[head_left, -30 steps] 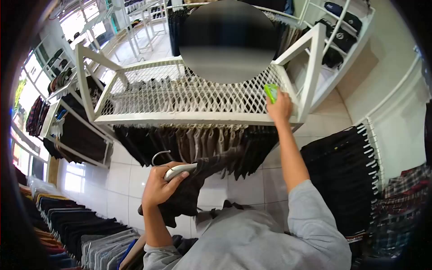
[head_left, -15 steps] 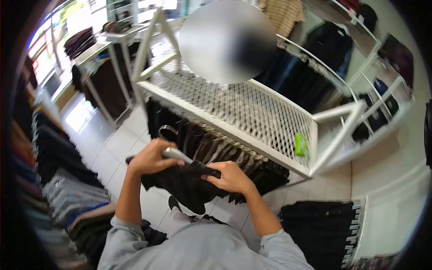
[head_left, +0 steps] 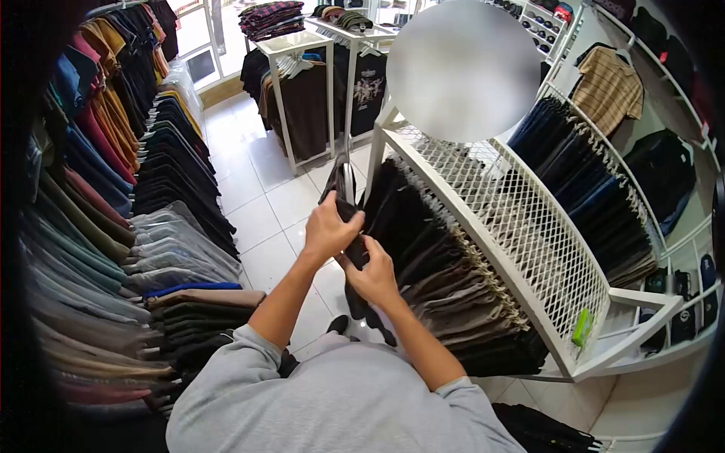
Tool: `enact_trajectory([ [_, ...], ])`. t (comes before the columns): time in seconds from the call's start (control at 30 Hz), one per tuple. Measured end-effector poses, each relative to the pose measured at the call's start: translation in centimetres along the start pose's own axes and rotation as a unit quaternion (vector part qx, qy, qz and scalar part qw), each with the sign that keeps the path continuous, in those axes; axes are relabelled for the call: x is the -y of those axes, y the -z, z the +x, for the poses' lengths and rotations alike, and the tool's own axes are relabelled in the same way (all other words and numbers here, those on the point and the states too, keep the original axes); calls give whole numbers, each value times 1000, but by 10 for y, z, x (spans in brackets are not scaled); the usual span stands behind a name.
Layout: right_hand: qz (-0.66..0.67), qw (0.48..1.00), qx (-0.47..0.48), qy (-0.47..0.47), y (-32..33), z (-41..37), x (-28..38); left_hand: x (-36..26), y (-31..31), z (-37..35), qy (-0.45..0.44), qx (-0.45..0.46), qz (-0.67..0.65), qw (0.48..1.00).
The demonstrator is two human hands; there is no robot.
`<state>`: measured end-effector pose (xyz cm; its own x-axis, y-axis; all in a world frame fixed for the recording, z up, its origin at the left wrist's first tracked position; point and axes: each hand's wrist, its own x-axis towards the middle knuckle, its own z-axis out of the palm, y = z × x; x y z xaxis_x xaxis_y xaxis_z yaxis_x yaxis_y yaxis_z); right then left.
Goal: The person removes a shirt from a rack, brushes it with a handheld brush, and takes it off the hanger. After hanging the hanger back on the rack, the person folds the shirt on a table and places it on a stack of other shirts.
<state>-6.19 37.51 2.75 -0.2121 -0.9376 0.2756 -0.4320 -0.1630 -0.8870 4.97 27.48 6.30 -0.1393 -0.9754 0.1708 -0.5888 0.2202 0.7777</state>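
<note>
A dark garment [head_left: 359,303] hangs from a pale hanger [head_left: 348,183] in front of me, its hook pointing up and away. My left hand [head_left: 330,229] is closed around the upper part of the garment near the hanger. Just below and to the right, my right hand [head_left: 371,272] pinches the garment's edge. The two hands almost touch. To the right of them, dark and brown trousers [head_left: 442,291] hang in a tight row under a white mesh-topped rack [head_left: 521,219]. The garment's exact kind is hard to make out.
Rows of hanging shirts [head_left: 181,181] line the left side. Folded plaid shirts [head_left: 270,19] lie on a white stand at the back. A green packet [head_left: 581,327] rests on the mesh top. Tiled floor [head_left: 264,204] runs between the racks. A round blur hides part of the background.
My view has swung left. The garment has turned from lying sideways to pointing away from me, and my hands have come closer together on it.
</note>
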Motion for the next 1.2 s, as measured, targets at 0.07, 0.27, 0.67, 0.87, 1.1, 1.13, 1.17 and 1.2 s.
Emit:
enact_trajectory([
  [0.07, 39, 998, 38, 25, 1, 21, 13, 19, 17, 24, -37, -74, 16, 996],
  [0.27, 45, 998, -30, 46, 17, 89, -1, 22, 95, 70, -109, -43, 85, 989],
  [0.67, -247, 932, -200, 176, 31, 152, 11, -10, 151, 169, -269, 75, 85, 957],
  [0.87, -277, 931, -147, 184, 45, 155, 6, -24, 163, 188, -309, 170, 6, 936],
  [1.1, -359, 872, -274, 188, 74, 109, 14, -37, 118, 197, -327, 277, -139, 893],
  [1.13, -377, 863, -290, 173, 82, 96, 14, -39, 104, 195, -352, 267, -141, 886],
  [1.17, -390, 854, -306, 159, 91, 83, 15, -44, 97, 190, -307, 285, -131, 898],
  [1.2, -392, 848, -323, 148, 101, 70, 16, -49, 91, 187, -329, 287, -83, 896],
])
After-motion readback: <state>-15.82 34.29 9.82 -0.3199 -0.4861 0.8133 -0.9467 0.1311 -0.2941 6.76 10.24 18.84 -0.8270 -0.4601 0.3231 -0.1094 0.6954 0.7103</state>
